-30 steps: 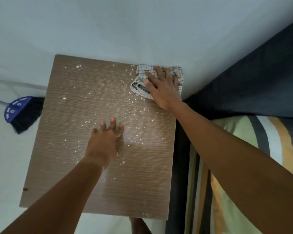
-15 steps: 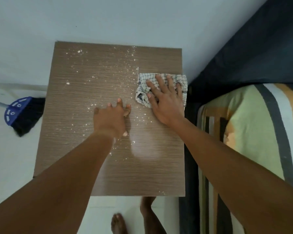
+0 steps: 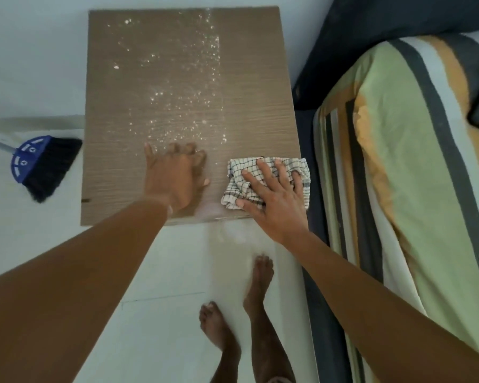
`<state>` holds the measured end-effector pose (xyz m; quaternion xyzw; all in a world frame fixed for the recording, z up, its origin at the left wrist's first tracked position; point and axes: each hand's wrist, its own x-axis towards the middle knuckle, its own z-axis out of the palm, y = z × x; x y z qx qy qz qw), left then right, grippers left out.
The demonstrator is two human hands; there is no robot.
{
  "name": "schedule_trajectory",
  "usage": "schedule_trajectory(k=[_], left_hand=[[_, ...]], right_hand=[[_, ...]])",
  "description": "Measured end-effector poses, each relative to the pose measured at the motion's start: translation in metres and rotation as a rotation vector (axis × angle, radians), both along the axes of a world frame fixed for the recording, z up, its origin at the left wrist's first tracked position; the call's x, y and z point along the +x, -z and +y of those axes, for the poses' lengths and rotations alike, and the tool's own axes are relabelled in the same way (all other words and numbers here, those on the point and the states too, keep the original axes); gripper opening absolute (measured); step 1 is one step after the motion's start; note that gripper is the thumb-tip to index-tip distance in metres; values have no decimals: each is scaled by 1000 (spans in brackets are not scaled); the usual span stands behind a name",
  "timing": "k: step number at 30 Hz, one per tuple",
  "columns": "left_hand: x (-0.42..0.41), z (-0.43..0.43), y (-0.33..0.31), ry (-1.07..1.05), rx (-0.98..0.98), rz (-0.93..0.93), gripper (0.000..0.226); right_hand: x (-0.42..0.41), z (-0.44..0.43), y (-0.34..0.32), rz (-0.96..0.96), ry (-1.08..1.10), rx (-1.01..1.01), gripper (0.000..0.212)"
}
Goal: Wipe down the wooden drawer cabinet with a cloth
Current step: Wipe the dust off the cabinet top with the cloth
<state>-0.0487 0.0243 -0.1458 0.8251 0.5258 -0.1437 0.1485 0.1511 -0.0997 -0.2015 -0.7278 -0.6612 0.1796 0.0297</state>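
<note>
I look straight down on the brown wooden cabinet top [image 3: 116, 111]. White powder specks cover its middle and far part, while a strip along the right side looks clean. My right hand [image 3: 274, 200] lies flat with spread fingers on a white checked cloth [image 3: 241, 186], pressing it onto the near right corner of the top. My left hand [image 3: 174, 175] rests on the wood just left of the cloth, fingers loosely curled, holding nothing.
A blue broom head with black bristles [image 3: 42, 164] lies on the white floor left of the cabinet. A bed with a striped green and orange cover [image 3: 404, 172] runs along the right. My bare feet [image 3: 249, 299] stand on the floor below the cabinet's near edge.
My right hand has dragged the cloth from the far right corner down the right side to the near right corner, leaving a clean strip. The left hand slid toward the near edge too.
</note>
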Motion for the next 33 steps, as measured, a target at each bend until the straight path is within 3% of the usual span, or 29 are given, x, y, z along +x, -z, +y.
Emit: schedule_trajectory(k=[4, 8, 17, 22, 24, 26, 29, 33], left_hand=[[1, -6, 7, -26, -87, 91, 73], [9, 0, -6, -4, -76, 155, 67], [10, 1, -10, 9, -143, 185, 64], [12, 32, -26, -12, -324, 156, 58], [13, 52, -36, -96, -402, 47, 54], [13, 70, -43, -179, -316, -90, 43], [10, 98, -44, -256, -76, -159, 31], [9, 135, -34, -202, -102, 55, 52]], right_hand=[[-12, -10, 4, 73, 61, 137, 47], [-27, -37, 2, 108, 115, 339, 35], [-35, -56, -47, 466, 536, 125, 30], [-15, 19, -86, 792, 724, 45, 16], [-4, 61, -92, 1012, 858, -29, 12], [7, 104, -97, 1204, 946, -72, 14], [20, 174, -100, 1184, 895, -61, 11], [35, 267, -95, 995, 758, 37, 8]])
